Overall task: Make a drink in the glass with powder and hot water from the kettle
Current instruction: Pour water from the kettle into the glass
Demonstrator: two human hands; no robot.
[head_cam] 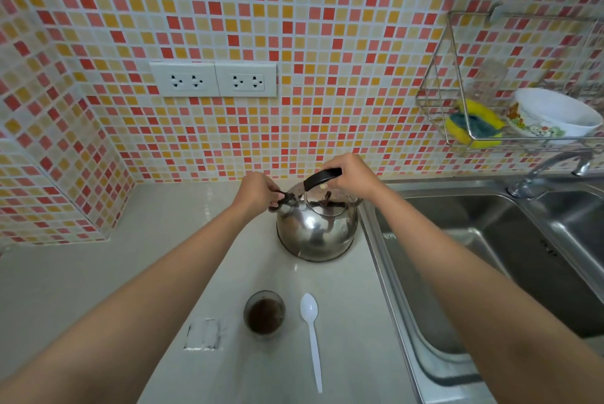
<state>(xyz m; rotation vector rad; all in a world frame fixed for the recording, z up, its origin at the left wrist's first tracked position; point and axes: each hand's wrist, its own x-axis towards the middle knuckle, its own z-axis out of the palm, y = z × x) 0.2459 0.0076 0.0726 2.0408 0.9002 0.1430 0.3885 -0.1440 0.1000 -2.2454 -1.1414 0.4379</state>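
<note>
Steel kettle [316,230] stands on the pale counter [98,273], just beside the sink [490,240]. The right hand [351,173] grips its black handle [322,177]; the left hand [260,191] pinches the spout cap. Nearer than the kettle sit the glass [264,313] of dark powder and a white spoon [312,338].

Bright, even, diffuse light fills the scene, and shadows are soft and faint. The kettle [316,230] shows mirror reflections and small white highlights on its steel body; the table [202,223] carries a pale sheen near it. The sink [457,240] gleams on its rim while its basin is darker. Wide-angle distortion bends the tile wall [294,27] lines at the edges. The far-right rack [457,83] looks slightly soft; the centre is sharp.
</note>
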